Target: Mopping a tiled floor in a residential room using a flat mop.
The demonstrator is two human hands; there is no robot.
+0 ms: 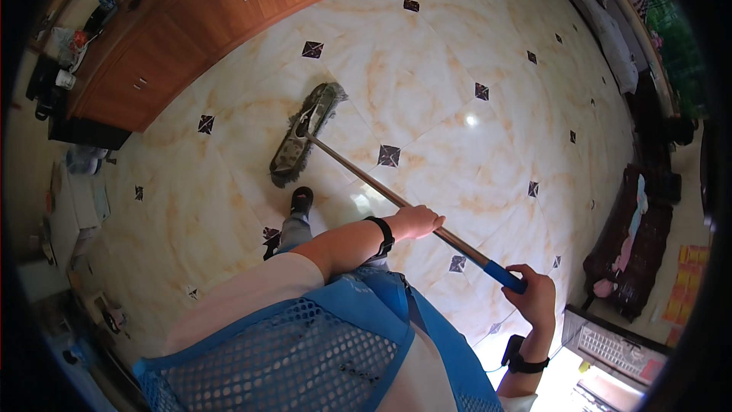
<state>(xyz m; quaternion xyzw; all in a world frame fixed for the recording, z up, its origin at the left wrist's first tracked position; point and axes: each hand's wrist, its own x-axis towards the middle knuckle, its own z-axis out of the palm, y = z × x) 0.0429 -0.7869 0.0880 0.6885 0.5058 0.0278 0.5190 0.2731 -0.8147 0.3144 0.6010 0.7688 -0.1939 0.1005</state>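
Note:
A dust mop lies across my front, its long grey fringed head (293, 154) flat on the floor and slanted. A metal pole (358, 175) runs from the head down to the right. My left hand (418, 221) is wrapped round the middle of the pole, with a black band on its wrist. At the pole's upper end, my right hand (531, 295) has its fingers curled over the tip of the blue grip (505, 277). My foot in a dark shoe (302, 200) is just below the mop head.
Glossy cream floor tiles (427, 76) carry dark square insets. Reddish wooden cabinets (206, 19) line the far left. A dark brown seat (637, 259) with cloth on it stands at the right. A white shelf-like unit (72, 206) is at the left edge.

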